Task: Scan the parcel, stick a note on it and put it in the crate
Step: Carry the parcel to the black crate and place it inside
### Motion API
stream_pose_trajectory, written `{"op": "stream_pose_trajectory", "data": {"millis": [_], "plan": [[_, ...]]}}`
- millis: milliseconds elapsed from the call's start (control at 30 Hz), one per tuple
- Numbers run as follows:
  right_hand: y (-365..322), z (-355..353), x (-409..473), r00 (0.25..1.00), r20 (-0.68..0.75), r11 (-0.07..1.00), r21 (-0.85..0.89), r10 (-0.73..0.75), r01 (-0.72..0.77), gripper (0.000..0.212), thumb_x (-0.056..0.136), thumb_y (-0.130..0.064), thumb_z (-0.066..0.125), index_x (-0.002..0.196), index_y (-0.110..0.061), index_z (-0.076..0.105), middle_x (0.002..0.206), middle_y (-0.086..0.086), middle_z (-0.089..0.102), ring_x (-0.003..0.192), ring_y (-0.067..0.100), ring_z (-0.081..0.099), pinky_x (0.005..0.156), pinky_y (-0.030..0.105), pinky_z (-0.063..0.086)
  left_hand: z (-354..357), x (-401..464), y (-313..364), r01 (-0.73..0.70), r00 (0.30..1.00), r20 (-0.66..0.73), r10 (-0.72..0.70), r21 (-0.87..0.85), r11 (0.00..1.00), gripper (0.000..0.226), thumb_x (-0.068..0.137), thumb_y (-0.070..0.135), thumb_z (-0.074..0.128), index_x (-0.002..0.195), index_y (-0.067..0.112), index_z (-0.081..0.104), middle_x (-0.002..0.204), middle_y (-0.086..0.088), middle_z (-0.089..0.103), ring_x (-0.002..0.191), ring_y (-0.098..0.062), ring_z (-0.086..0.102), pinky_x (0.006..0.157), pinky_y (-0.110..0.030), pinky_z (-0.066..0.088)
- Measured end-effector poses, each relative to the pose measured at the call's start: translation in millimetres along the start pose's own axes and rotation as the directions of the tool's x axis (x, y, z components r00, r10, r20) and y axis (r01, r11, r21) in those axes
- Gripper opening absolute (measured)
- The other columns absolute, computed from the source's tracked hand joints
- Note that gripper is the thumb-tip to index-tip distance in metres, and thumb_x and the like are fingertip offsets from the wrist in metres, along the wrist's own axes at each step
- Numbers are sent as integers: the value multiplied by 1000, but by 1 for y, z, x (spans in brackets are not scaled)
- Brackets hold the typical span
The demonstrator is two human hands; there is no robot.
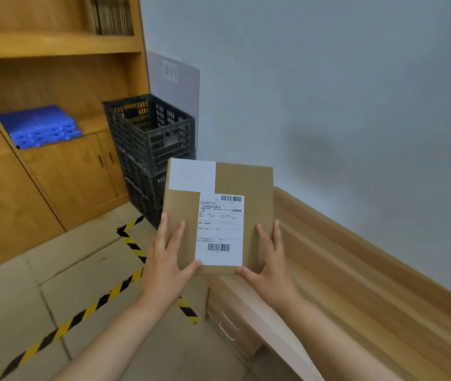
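A flat brown cardboard parcel (254, 193) is held in the air in front of me, face up. A white note (191, 174) with a faint red stamp sits on its top left corner, and a white shipping label (220, 229) with two barcodes runs down its middle. My left hand (164, 259) grips the parcel's lower left edge and my right hand (271, 262) grips its lower right edge. The black lattice crate (150, 133), stacked on a second one, stands on the floor just beyond the parcel, against the wall.
A wooden shelf unit (54, 45) with cabinet doors fills the left, with blue folded plastic trays (40, 127) on a shelf. A wooden desk (356, 270) with drawers runs along the right wall. Yellow-black hazard tape (133, 246) marks the tiled floor.
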State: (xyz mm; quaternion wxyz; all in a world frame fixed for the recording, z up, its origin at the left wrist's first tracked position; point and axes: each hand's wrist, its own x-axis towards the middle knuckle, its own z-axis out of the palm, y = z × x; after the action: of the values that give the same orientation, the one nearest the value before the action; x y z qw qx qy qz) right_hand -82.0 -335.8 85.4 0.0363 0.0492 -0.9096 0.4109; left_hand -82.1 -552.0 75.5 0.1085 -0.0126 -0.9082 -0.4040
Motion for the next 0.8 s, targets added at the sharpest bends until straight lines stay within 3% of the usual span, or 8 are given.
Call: {"op": "stream_pose_trajectory", "data": {"millis": [267, 533, 800], "plan": [[-70, 100, 68, 992, 117, 997, 67, -42, 34, 96, 79, -28, 72, 148, -33, 6, 153, -13, -25, 133, -7, -13, 108, 20, 10, -81, 51, -87, 99, 994, -47, -96, 49, 994, 85, 76, 37, 69, 144, 33, 17, 153, 19, -17, 142, -18, 8, 111, -44, 26], [-92, 155, 143, 978, 203, 998, 48, -53, 44, 99, 77, -37, 72, 147, -39, 2, 153, -15, -25, 143, 4, -9, 118, 37, 16, -111, 103, -143, 183, 982, -51, -181, 26, 983, 95, 69, 39, 75, 143, 35, 16, 144, 30, -22, 142, -17, 5, 113, -47, 26], [-102, 195, 262, 958, 267, 994, 12, -108, 109, 102, 76, -44, 72, 145, -42, -3, 151, -19, -29, 132, -5, -8, 115, 36, 19, -126, 197, -183, 230, 973, -54, -226, 87, 969, 107, 64, 37, 80, 144, 35, 8, 143, 27, -31, 142, -17, 6, 110, -45, 34]]}}
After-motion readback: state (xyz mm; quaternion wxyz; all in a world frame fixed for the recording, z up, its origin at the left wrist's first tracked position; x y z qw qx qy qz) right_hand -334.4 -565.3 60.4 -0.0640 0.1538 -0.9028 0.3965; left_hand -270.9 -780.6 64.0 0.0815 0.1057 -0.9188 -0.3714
